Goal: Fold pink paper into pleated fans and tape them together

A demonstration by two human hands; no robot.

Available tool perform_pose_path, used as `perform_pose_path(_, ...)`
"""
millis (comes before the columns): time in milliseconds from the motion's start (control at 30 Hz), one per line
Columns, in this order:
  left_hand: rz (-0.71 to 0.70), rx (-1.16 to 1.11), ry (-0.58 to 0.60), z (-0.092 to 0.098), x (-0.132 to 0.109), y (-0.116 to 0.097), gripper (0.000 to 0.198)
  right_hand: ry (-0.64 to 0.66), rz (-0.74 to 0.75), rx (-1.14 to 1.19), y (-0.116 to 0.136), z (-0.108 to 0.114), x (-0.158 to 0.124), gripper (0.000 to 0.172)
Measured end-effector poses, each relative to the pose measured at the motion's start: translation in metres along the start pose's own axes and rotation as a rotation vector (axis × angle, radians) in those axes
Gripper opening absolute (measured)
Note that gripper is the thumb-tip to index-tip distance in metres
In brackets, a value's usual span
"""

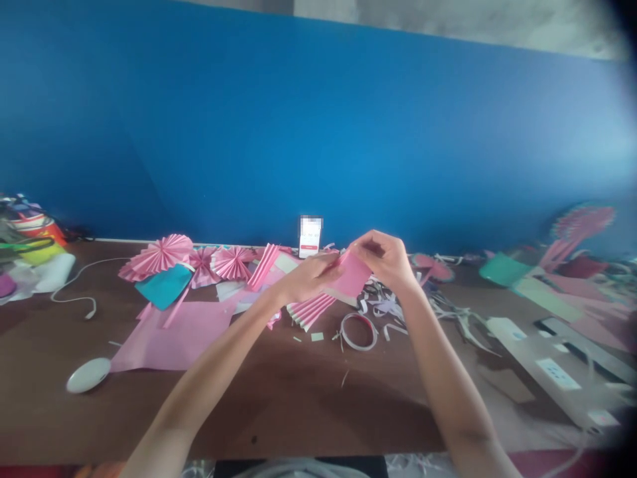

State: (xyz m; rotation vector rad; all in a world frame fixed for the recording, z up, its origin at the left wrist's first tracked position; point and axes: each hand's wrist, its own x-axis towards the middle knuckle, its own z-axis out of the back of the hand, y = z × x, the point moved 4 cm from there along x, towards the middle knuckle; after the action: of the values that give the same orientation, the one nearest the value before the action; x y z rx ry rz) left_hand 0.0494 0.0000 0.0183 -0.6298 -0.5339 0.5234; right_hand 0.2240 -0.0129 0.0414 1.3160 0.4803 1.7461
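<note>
Between my two hands, above the table, is a piece of pink paper (352, 277). My left hand (316, 273) has its fingers closed on the paper's left edge. My right hand (382, 255) pinches its upper right part. Below the paper lies a pleated pink paper strip (311, 312) with pale edges. Just left of my left hand stands another folded pink strip (263, 265). Pink paper rosettes (233, 262) lie farther left. A roll of tape (358, 332) rests on the table under my right hand.
A lit phone (310, 238) leans against the blue wall (318, 133). On the left are pink sheet paper (174, 338), a teal piece (165, 285), a white mouse (88, 376) and a cable. Paper scraps (388, 302) lie centre right; a power strip (557, 375) is at right.
</note>
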Motion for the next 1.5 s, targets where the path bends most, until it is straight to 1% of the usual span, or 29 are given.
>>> perform_pose_path(67,0.007,-0.049,-0.009,-0.003,0.001,-0.002,0.044,0.023,0.016,0.008,0.003,-0.003,-0.001,0.019)
perform_pose_path(200,-0.017,-0.080,-0.065,-0.005,0.002,-0.003,0.039,0.042,0.032,0.003,0.009,-0.006,-0.002,0.021)
perform_pose_path(333,-0.024,-0.113,-0.070,-0.005,0.002,-0.002,0.041,0.134,0.034,-0.077,0.011,-0.009,-0.003,0.022)
perform_pose_path(433,-0.021,-0.125,-0.083,-0.004,0.002,0.000,0.042,0.174,0.024,-0.092,0.012,-0.010,-0.003,0.024)
perform_pose_path(533,-0.016,-0.136,-0.089,-0.003,0.004,0.001,0.040,0.187,0.023,-0.064,0.013,-0.011,-0.003,0.025)
perform_pose_path(633,-0.030,-0.106,-0.093,-0.003,0.004,0.003,0.036,0.167,0.029,-0.073,0.014,-0.010,-0.002,0.024)
perform_pose_path(700,-0.025,-0.062,-0.075,-0.002,0.004,0.005,0.034,0.152,0.030,-0.088,0.014,-0.010,-0.002,0.024)
perform_pose_path(800,0.000,-0.037,-0.001,-0.003,0.003,0.008,0.034,0.136,0.021,-0.101,0.012,-0.009,-0.002,0.024)
perform_pose_path(900,0.040,-0.046,0.078,-0.005,0.001,0.011,0.046,0.139,0.019,-0.101,0.012,-0.009,-0.002,0.023)
perform_pose_path(1000,0.091,-0.039,0.131,-0.007,-0.003,0.011,0.059,0.154,0.023,-0.108,0.013,-0.010,-0.002,0.023)
perform_pose_path(1133,0.136,-0.088,0.175,-0.006,-0.007,0.012,0.065,0.165,0.016,-0.116,0.013,-0.010,-0.002,0.024)
perform_pose_path(1200,0.142,-0.143,0.183,-0.004,-0.008,0.013,0.066,0.173,0.013,-0.110,0.012,-0.011,-0.003,0.024)
perform_pose_path(1333,0.137,-0.236,0.155,-0.002,-0.005,0.018,0.065,0.197,0.025,-0.129,0.012,-0.013,-0.003,0.023)
perform_pose_path(1500,0.075,-0.274,0.091,-0.002,-0.003,0.012,0.058,0.205,0.069,-0.142,0.009,-0.017,-0.002,0.018)
